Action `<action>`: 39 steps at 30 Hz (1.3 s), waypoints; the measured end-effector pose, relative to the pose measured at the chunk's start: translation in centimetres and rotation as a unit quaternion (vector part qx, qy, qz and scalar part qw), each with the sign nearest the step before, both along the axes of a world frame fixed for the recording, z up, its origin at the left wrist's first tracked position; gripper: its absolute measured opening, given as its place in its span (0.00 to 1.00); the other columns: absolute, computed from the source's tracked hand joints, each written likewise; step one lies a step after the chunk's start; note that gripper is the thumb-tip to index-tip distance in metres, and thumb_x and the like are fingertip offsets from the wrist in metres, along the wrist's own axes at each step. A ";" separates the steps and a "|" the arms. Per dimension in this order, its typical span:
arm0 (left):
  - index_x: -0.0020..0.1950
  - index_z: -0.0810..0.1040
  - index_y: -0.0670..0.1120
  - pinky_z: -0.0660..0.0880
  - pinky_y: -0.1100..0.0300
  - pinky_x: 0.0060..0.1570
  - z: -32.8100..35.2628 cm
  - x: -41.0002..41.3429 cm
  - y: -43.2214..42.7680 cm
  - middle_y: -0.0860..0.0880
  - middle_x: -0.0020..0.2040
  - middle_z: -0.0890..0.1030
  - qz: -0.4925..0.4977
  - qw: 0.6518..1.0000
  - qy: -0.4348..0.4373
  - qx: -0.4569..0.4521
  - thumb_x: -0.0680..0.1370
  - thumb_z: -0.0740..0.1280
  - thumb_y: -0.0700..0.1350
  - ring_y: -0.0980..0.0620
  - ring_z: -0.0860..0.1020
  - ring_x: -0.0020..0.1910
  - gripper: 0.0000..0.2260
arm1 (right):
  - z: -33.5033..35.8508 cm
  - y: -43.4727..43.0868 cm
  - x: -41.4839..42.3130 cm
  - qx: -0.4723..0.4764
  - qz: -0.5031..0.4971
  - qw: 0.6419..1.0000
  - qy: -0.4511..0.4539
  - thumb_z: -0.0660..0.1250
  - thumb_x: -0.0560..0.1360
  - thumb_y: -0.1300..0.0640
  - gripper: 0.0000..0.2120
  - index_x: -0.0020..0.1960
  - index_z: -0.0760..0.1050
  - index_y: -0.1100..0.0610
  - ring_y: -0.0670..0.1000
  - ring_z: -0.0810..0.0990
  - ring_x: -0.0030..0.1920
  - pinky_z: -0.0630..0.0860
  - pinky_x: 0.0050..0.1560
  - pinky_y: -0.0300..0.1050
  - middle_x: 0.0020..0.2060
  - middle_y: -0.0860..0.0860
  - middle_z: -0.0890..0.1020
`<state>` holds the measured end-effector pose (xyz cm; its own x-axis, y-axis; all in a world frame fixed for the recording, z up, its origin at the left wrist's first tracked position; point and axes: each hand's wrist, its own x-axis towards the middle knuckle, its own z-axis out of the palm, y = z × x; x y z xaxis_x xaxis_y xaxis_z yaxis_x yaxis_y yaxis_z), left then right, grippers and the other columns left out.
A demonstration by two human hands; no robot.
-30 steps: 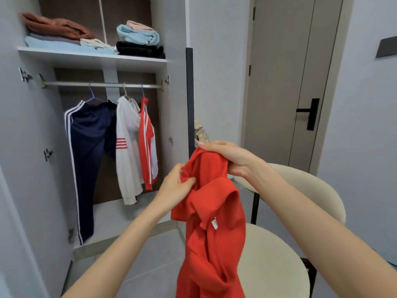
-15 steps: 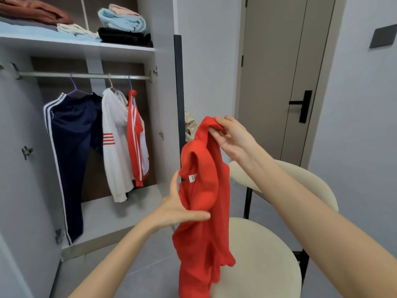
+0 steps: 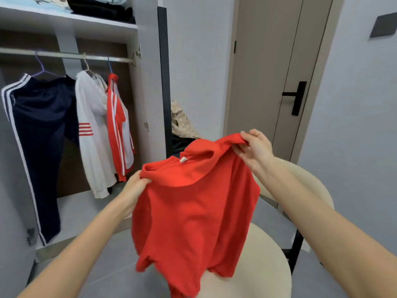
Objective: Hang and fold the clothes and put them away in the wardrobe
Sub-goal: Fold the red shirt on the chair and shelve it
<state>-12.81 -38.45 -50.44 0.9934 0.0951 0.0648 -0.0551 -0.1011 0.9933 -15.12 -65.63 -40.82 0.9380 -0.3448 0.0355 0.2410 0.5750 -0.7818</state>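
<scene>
Open wardrobe (image 3: 148,87) behind; soft red shirt (image 3: 193,211), shoulders pinched by left hand (image 3: 137,186), right hand (image 3: 255,147), seemingly cotton.

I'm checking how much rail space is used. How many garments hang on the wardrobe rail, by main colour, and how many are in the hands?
Navy, on the rail: 1, the navy trousers
White, on the rail: 1, the white top
Red and white, on the rail: 1, the striped jacket
Red, in both hands: 1, the red shirt
Total: 4
</scene>
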 end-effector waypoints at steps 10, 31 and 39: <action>0.59 0.74 0.45 0.66 0.44 0.64 8.3 10.4 1.0 0.39 0.58 0.73 0.138 0.935 -0.091 0.313 0.78 0.61 0.46 0.36 0.68 0.62 0.11 | -0.5 0.1 12.7 0.114 0.064 0.991 0.039 0.57 0.79 0.69 0.11 0.51 0.73 0.54 0.49 0.76 0.37 0.58 0.68 0.72 0.35 0.50 0.72; 0.55 0.73 0.50 0.70 0.51 0.55 -15.3 -2.7 -10.6 0.52 0.51 0.71 -0.192 0.884 -0.168 0.392 0.77 0.61 0.37 0.50 0.74 0.53 0.10 | -23.7 -13.4 0.5 -0.247 -0.083 0.921 0.291 0.58 0.77 0.75 0.16 0.38 0.70 0.58 0.52 0.72 0.33 0.70 0.19 0.33 0.38 0.58 0.75; 0.63 0.78 0.54 0.70 0.56 0.58 -24.3 -8.9 -16.2 0.54 0.53 0.76 -0.311 0.856 -0.058 0.410 0.78 0.62 0.44 0.52 0.75 0.56 0.15 | -33.2 -16.9 -5.4 -0.420 -0.132 0.810 0.387 0.54 0.76 0.71 0.18 0.45 0.81 0.58 0.53 0.75 0.47 0.74 0.53 0.43 0.50 0.56 0.79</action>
